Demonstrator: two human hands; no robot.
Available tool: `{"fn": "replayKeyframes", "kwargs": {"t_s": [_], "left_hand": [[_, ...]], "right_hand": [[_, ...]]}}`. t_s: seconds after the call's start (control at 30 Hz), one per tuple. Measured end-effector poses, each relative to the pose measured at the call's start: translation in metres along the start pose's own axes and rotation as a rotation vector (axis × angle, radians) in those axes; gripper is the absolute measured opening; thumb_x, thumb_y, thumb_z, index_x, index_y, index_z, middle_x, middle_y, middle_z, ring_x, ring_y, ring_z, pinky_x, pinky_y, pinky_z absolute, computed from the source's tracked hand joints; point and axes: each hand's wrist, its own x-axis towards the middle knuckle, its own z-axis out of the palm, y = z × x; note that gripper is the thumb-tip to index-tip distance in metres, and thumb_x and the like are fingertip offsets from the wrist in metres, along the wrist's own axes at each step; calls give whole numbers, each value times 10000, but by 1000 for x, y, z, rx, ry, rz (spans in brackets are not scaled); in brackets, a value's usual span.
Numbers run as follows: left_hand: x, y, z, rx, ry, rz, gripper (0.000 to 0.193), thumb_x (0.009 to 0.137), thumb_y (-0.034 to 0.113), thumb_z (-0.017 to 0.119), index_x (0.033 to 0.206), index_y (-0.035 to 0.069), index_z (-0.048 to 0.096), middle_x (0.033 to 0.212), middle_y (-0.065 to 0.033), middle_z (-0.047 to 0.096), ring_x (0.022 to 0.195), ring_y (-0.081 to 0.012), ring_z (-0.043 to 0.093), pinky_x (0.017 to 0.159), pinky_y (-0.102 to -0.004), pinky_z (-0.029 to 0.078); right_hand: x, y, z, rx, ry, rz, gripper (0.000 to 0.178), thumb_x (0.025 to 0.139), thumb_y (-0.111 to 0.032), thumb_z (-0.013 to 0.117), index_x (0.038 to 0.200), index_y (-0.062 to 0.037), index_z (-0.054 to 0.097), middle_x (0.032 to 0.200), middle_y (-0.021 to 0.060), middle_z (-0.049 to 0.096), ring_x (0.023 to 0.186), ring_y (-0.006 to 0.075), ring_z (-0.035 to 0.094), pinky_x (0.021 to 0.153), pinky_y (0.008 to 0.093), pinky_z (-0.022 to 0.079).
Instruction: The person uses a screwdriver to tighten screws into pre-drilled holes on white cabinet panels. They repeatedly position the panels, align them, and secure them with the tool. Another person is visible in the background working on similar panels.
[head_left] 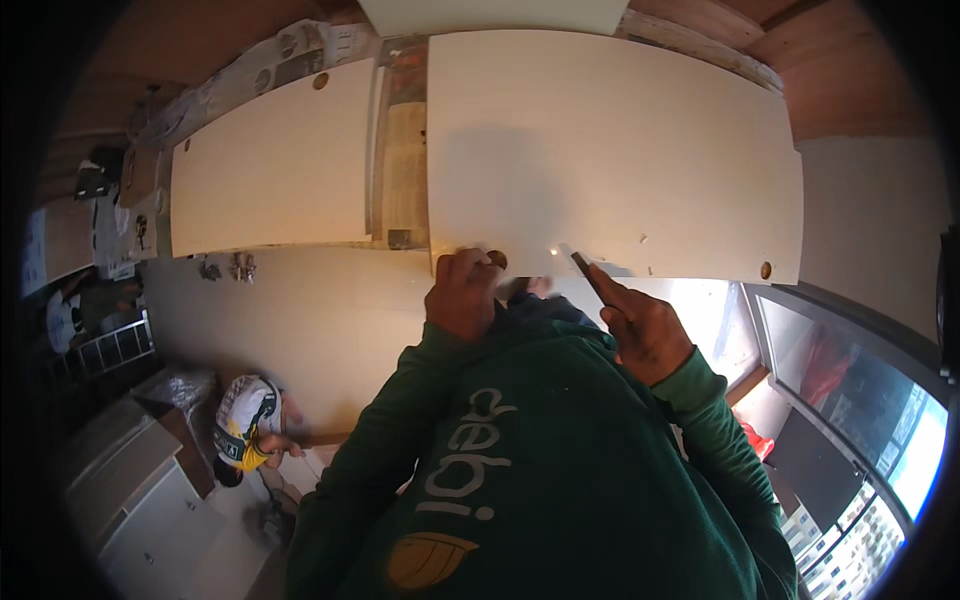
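Observation:
A large cream door panel [640, 150] lies in front of me, with a round brass-coloured hole or cup [767, 270] near its right corner. A similar round fitting [497, 258] sits at its near edge, by the fingertips of my left hand [465, 293]. Those fingers are curled at the edge, and whatever they hold is hidden. My right hand [648, 328] is closed around a slim dark flat-bladed tool [592, 277], its tip pointing at the panel near the front edge. Small light chips [644, 239] lie on the panel.
A second cream panel [270, 165] lies to the left, beyond a strip of brownish board [405, 160]. Below left a person [248, 420] bends near white cabinets [160, 520]. A glazed window or door [850, 370] stands at the right.

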Motion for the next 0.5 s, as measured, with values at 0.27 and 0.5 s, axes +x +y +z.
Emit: {"fn": "replayKeyframes", "kwargs": {"t_s": [0.27, 0.5], "left_hand": [[-38, 16, -9, -616, 181, -930, 477, 944, 311, 777, 1230, -11, 571, 1154, -116, 605, 1016, -221, 640, 710, -349, 618], [-14, 2, -3, -1468, -57, -1196, 662, 1010, 510, 659, 1355, -25, 479, 1321, -171, 586, 1208, -288, 655, 885, -431, 637]], "right_hand": [[23, -9, 40, -133, -97, -203, 507, 985, -65, 595, 1479, 6, 506, 1008, 246, 726, 820, 439, 701, 722, 456, 558], [72, -28, 61, -496, -302, -63, 479, 1002, -130, 553, 1466, -28, 496, 858, 218, 704, 814, 411, 705, 725, 523, 565]]}}
